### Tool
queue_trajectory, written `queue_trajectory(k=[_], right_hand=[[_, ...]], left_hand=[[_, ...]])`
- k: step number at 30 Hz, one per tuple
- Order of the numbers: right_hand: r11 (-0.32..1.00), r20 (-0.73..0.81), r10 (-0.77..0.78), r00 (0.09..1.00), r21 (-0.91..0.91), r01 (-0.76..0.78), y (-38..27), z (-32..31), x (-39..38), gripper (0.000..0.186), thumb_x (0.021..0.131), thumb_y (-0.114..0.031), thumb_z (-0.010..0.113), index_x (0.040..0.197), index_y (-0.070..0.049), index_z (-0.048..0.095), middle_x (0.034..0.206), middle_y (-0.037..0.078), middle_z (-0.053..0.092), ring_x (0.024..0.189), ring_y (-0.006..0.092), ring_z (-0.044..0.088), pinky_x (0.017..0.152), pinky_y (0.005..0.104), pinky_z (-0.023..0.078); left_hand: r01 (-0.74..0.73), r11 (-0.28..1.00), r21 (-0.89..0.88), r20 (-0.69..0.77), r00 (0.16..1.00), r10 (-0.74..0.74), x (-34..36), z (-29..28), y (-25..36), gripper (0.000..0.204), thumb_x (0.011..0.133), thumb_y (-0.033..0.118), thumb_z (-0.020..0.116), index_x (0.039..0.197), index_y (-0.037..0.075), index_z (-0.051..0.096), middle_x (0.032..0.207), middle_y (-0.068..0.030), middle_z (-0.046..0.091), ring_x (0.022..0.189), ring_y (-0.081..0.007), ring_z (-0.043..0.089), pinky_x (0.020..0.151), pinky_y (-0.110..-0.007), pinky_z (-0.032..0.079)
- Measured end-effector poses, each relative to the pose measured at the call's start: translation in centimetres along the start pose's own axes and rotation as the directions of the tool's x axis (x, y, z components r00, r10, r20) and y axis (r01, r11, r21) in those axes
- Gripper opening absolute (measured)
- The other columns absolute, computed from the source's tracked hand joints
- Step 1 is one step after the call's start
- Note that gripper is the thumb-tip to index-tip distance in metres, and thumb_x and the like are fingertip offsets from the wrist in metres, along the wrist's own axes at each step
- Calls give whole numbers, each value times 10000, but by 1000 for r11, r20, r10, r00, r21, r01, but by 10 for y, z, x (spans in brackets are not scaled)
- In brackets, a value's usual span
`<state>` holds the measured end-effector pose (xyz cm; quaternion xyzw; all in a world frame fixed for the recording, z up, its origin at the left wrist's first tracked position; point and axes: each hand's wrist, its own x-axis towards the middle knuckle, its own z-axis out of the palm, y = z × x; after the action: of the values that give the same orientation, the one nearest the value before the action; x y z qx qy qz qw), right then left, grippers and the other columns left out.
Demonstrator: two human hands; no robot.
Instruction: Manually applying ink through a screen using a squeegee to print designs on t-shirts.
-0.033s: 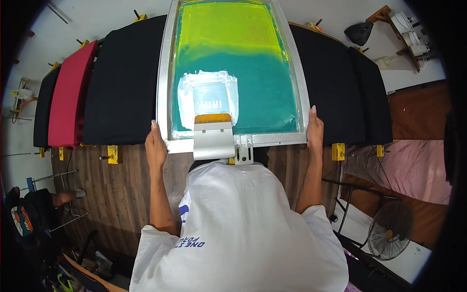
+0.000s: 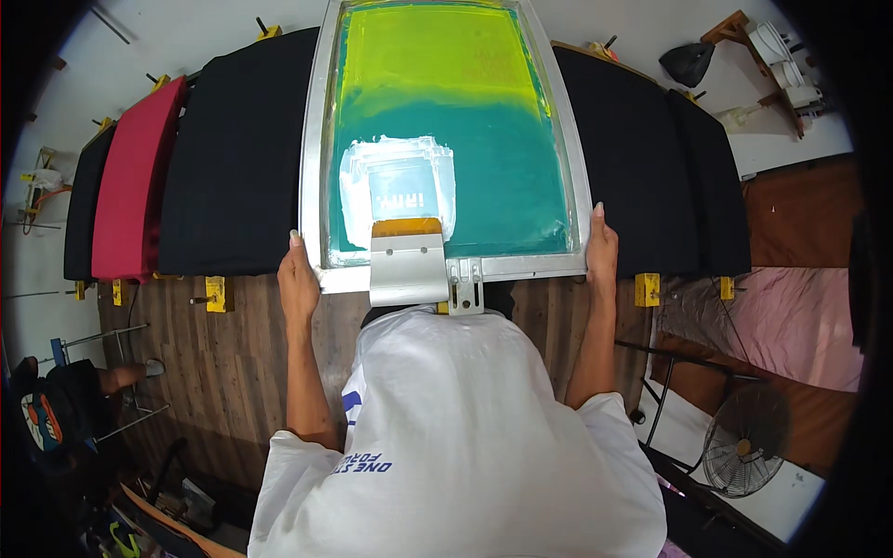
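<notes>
Left grip (image 2: 299, 279) is clamped on a silver frame (image 2: 314, 186) at its near left corner, and the right grip (image 2: 603, 253) is clamped on its right side. The frame sits before the person, between two black cloths (image 2: 237, 158). Its screen (image 2: 502, 167) is green, yellow at the far end. One silver scraper (image 2: 409, 276) crosses the near rail, its blade over white paint (image 2: 445, 186).

I see a printing screen (image 2: 502, 167) at the upper centre of the frame, a squeegee (image 2: 407, 270) across its lower rail (image 2: 521, 273), left of middle. The left hand (image 2: 299, 279) is at its lower-left corner, the right hand (image 2: 603, 253) at its lower-right. Three cloth-covered boards (image 2: 237, 158) flank it left, two right; a fan (image 2: 744, 451) stands lower right.
</notes>
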<state>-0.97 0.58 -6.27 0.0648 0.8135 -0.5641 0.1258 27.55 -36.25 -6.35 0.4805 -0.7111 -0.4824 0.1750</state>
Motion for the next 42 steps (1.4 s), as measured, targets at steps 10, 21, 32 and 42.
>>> queue_trajectory(k=[10,21,32,42], right_hand=[[999,-16,-41,999,24,41,26,13,12,600,1026,-489,492,1051,73,702,868,51,670,780,86,545,718,255,468],[990,-82,-120,989,-85,113,59,17,9,626,1019,-502,489,1001,88,698,810,89,676,788,110,539,742,316,475],[989,-163,-145,976,-50,138,77,24,13,639,1012,-519,486,932,80,691,760,131,671,734,147,564,704,357,476],[914,-82,-277,957,-331,235,51,25,0,484,1018,-410,499,977,44,661,880,232,679,819,378,652,737,424,486]], left_hand=[[-37,999,24,-8,999,37,8,9,-15,739,1039,565,336,933,-97,646,703,-128,560,665,-190,455,645,-381,404],[-122,991,47,-39,992,124,4,12,-26,679,1053,505,349,963,-105,633,808,-250,641,732,-258,556,711,-434,454],[-58,989,137,0,998,58,21,21,-32,682,1053,497,317,945,-105,620,841,-279,635,759,-353,593,739,-456,458],[9,989,144,-13,1000,-8,28,23,-44,694,1051,522,335,870,-105,568,756,-174,586,719,-234,496,694,-403,427]])
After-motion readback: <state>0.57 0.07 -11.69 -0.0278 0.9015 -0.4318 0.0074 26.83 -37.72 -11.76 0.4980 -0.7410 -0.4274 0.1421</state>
